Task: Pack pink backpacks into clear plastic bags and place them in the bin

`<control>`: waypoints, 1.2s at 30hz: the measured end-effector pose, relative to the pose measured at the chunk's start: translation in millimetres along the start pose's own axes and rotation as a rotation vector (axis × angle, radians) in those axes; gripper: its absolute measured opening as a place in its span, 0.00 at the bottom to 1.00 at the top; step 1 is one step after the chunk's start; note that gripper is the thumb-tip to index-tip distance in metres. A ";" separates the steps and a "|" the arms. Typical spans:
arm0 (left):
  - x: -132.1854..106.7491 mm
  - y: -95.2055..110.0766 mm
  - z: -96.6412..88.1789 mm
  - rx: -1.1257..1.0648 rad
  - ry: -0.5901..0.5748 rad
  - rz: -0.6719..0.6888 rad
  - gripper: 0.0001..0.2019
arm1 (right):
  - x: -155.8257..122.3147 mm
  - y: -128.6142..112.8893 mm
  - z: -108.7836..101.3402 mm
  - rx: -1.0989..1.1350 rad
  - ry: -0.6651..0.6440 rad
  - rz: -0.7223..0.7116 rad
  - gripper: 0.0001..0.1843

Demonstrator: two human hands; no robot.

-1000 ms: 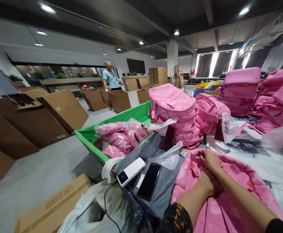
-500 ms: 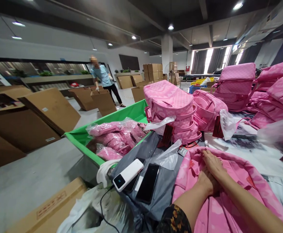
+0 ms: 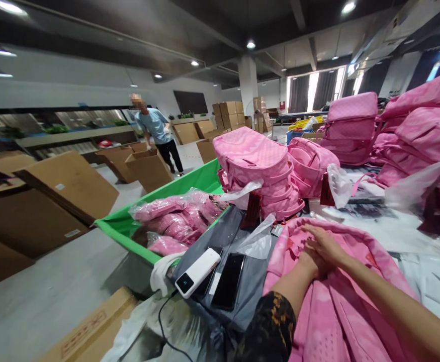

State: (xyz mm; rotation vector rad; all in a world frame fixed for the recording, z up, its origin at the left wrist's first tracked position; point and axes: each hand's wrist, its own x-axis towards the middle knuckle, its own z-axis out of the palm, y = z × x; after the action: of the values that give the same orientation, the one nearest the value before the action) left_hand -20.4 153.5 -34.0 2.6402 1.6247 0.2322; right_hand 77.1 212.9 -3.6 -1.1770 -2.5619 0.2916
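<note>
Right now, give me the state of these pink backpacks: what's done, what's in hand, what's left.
Looks done: plastic-bagged pink items lie in the green-lined bin. In hand: your left hand and right hand rest on one pink backpack. Left, it seems: the stacked pink backpacks and the pile further right.

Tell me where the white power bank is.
In the head view, the white power bank lies lower centre on a grey bag, just left of a black smartphone and right of a white cloth.
</note>
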 end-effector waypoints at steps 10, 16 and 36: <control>19.8 2.0 -52.3 -0.147 -0.187 -0.054 0.26 | -183.5 -16.3 2.3 -0.125 -0.098 -0.101 0.31; -95.5 57.7 -72.9 -0.239 -0.054 0.438 0.23 | -164.0 -23.1 17.1 -0.144 -0.039 -0.111 0.19; -93.7 77.9 35.7 -0.291 0.311 -0.241 0.13 | -196.2 -55.4 15.3 0.011 -0.235 -0.643 0.14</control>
State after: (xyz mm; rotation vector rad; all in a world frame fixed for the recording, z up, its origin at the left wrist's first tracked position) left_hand 12.2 36.5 -71.4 2.2542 1.8092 0.8339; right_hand 153.7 26.5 -38.1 -0.2776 -2.9625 0.2995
